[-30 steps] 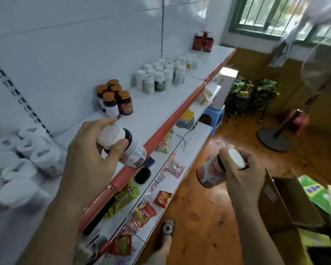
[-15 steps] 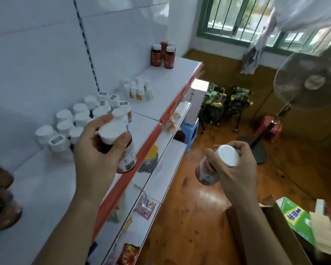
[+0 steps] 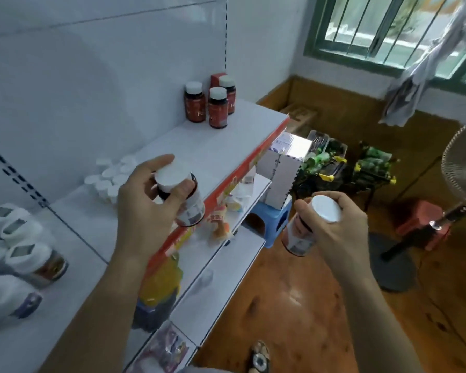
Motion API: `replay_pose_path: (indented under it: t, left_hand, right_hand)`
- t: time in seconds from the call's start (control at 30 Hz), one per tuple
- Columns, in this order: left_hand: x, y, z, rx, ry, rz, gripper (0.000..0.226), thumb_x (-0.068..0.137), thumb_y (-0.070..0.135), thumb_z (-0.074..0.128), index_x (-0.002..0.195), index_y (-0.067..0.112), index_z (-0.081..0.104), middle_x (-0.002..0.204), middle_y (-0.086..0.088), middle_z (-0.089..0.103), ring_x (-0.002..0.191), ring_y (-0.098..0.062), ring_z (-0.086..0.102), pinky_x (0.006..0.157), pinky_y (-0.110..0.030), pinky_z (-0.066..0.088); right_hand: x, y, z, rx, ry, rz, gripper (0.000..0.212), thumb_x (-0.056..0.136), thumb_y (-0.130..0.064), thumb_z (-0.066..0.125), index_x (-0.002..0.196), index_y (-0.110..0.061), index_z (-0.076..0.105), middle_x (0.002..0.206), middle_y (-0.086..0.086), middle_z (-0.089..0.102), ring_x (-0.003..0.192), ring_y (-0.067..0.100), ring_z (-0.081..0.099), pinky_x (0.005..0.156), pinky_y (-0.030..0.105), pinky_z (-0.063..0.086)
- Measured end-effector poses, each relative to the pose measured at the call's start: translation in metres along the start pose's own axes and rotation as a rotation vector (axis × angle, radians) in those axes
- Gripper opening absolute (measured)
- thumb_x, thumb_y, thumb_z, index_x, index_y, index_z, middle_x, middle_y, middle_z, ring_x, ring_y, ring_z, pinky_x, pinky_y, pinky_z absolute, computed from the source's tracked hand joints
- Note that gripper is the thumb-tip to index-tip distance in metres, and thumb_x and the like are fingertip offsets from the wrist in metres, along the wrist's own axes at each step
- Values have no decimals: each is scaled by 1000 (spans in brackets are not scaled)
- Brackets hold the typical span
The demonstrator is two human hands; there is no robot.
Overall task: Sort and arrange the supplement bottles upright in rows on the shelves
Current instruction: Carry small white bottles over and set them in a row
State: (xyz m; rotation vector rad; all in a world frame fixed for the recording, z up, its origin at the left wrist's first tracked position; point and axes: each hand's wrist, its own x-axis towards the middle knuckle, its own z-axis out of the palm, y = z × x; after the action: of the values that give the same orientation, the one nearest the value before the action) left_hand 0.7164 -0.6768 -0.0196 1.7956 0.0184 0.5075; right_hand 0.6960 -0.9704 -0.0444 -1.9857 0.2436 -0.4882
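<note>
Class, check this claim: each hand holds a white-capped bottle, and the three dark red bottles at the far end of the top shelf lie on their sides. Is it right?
No. The head view shows the three dark red bottles standing upright on the top shelf. The rest holds: the left hand grips a white-capped bottle, the right hand a second bottle.

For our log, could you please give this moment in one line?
left hand holds white-capped bottle at top shelf | right hand holds second bottle over floor | neither placed
</note>
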Motion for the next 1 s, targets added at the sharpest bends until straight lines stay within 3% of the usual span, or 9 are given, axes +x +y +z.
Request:
replay_pose_path:
  t: [0.13,0.23,0.3,0.43,0.57,0.67,0.8,0.9,1.0]
  left_hand:
    - [32,8,49,30,78,-9,55,76,40,75,127,25,64,128,7,65,121,-14,62,93,-23,57]
    - [53,-5,73,47,114,-41,55,75,39,75,127,25,63,127,6,65,122,-17,61,89,-27,57]
    - [71,-17,88,55,153,-71,51,76,36,76,124,28,63,125,4,66,121,-18,61,90,-31,57]
    - [119,-43,115,76,243,-90,45,74,36,79,116,37,62,122,0,67,117,-20,63,87,-33,57]
    - [177,-61,140,115,332,-104,43,79,23,82,117,23,62,113,4,66,111,-17,64,75,-12,54]
    - [221,-70,162,197,387,-87,42,80,16,84,115,20,61,109,5,65,106,-17,64,72,-7,51]
    - [253,-85,177,325,421,-136,46,77,23,87,114,27,60,113,5,67,106,-17,64,82,-21,52]
    - [259,-96,193,401,467,-170,53,79,22,86,124,21,58,121,6,65,110,-13,62,81,-8,46]
    - [258,-100,208,361,572,-219,72,78,19,87,138,28,49,129,10,58,113,-8,60,81,-12,51]
  right_hand:
    - [100,-5,16,8,-133,-44,33,75,-49,84,92,-26,65,87,-9,67,82,8,64,72,45,59]
    - [164,-10,38,12,-227,-112,36,77,-49,83,96,-24,66,88,-11,68,80,5,65,72,36,59]
    - [204,-9,54,-22,-284,-175,42,75,-60,79,99,-27,67,97,-10,68,88,7,64,76,36,57]
    - [282,-6,87,-176,-385,-248,52,72,-67,75,102,-25,69,105,-2,55,96,13,51,74,26,41]
    - [345,-7,115,-241,-438,-300,53,73,-66,76,104,-24,67,101,-3,55,92,13,50,67,17,33]
    - [387,-3,137,-275,-463,-349,47,74,-65,76,100,-29,62,101,-5,54,85,6,46,65,13,29]
    - [429,2,173,-230,-504,-357,50,73,-61,80,111,-30,67,108,-8,56,90,2,47,69,8,30]
    - [448,7,207,-173,-593,-369,52,75,-53,82,119,-31,65,111,-7,56,98,9,52,70,7,33]
    - [455,12,227,-44,-655,-404,51,82,-51,77,126,-36,57,122,-9,51,99,6,55,80,13,44]
